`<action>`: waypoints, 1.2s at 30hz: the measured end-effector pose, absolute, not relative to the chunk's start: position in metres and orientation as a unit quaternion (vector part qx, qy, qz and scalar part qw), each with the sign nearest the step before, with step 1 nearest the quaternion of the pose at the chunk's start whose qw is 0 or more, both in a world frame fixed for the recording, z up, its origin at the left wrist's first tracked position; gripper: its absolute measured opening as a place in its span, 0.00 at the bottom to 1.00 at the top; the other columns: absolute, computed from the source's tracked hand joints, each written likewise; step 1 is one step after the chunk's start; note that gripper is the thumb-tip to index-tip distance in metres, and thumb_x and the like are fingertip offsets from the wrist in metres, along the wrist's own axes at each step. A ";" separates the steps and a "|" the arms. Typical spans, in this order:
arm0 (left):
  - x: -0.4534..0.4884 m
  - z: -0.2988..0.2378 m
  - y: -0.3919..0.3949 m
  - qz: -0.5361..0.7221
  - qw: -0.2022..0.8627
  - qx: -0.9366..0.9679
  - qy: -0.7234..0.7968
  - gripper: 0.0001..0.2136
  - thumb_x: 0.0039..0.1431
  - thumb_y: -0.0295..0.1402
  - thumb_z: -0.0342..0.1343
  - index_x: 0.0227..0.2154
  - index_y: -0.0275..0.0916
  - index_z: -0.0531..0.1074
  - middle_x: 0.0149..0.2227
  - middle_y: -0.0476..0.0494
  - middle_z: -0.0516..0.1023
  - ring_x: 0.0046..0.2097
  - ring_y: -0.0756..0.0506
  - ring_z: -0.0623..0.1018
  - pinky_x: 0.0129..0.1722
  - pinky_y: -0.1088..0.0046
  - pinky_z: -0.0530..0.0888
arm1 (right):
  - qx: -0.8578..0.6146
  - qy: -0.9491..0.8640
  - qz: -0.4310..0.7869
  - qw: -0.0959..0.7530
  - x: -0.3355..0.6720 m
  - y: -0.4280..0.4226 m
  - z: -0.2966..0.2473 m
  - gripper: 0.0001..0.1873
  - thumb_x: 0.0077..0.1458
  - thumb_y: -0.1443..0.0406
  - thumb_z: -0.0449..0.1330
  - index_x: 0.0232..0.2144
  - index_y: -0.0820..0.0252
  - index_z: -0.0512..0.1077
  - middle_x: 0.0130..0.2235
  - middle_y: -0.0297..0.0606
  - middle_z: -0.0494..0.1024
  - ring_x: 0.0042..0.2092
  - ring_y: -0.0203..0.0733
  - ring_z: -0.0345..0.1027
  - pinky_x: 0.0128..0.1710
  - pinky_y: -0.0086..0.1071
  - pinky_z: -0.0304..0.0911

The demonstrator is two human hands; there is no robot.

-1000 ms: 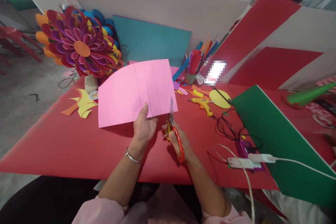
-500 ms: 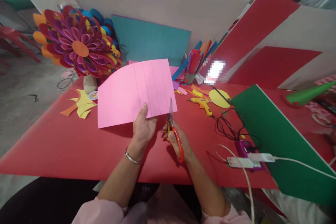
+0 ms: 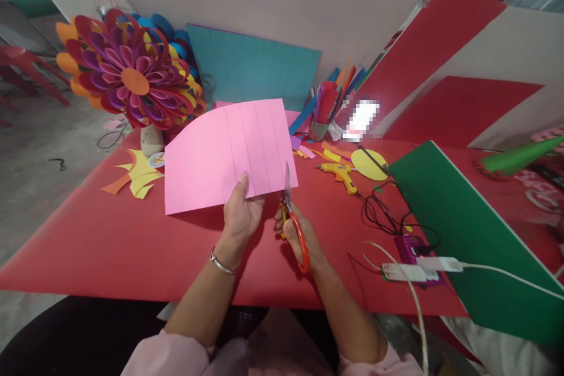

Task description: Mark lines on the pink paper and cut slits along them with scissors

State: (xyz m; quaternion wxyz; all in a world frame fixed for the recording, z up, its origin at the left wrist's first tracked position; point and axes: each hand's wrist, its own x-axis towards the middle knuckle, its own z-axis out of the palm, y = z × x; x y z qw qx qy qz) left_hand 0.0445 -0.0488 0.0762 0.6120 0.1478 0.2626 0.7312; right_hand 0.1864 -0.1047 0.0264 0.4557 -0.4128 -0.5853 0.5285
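My left hand (image 3: pixel 242 210) pinches the near edge of a pink paper sheet (image 3: pixel 220 153) marked with parallel pencil lines, holding it up over the red table (image 3: pixel 110 241). My right hand (image 3: pixel 299 235) grips red-handled scissors (image 3: pixel 294 220). The blade points up at the sheet's near right edge, beside the last line. Both wrists come from pink sleeves at the bottom of the view.
A large paper flower (image 3: pixel 132 73) stands at the back left beside yellow and orange scraps (image 3: pixel 134 176). A teal sheet (image 3: pixel 255 67) leans on the wall. A cup of paper strips (image 3: pixel 324 111), a yellow glue gun (image 3: pixel 341 175), cables with a power strip (image 3: pixel 409 270) and a green board (image 3: pixel 471 235) lie to the right.
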 end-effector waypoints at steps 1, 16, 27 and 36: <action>0.045 0.076 -0.049 0.732 0.612 0.146 0.263 0.12 0.60 0.36 0.66 0.45 0.37 0.83 0.52 0.38 0.85 0.64 0.38 0.77 0.65 0.64 0.74 | -0.413 -0.586 0.528 0.455 0.186 -0.105 0.027 0.29 0.64 0.36 0.55 0.42 0.55 0.68 0.33 0.34 0.69 0.30 0.38 0.63 0.31 0.34 0.65; 0.044 0.076 -0.049 0.723 0.613 0.157 0.277 0.12 0.63 0.38 0.63 0.44 0.38 0.83 0.54 0.38 0.84 0.65 0.37 0.76 0.65 0.62 0.73 | -0.409 -0.589 0.522 0.461 0.185 -0.104 0.036 0.31 0.62 0.34 0.54 0.40 0.54 0.67 0.32 0.32 0.66 0.29 0.36 0.60 0.29 0.32 0.61; 0.044 0.075 -0.049 0.722 0.612 0.162 0.279 0.14 0.62 0.39 0.64 0.44 0.35 0.82 0.54 0.35 0.83 0.65 0.37 0.76 0.66 0.61 0.72 | -0.422 -0.586 0.518 0.458 0.184 -0.106 0.040 0.30 0.63 0.35 0.55 0.41 0.54 0.68 0.31 0.31 0.65 0.29 0.36 0.59 0.27 0.31 0.59; 0.044 0.076 -0.049 0.722 0.613 0.162 0.277 0.12 0.60 0.39 0.65 0.43 0.36 0.83 0.52 0.37 0.85 0.64 0.37 0.77 0.64 0.62 0.74 | -0.421 -0.567 0.530 0.470 0.182 -0.108 0.042 0.30 0.63 0.37 0.56 0.46 0.54 0.71 0.28 0.29 0.64 0.27 0.35 0.57 0.25 0.30 0.58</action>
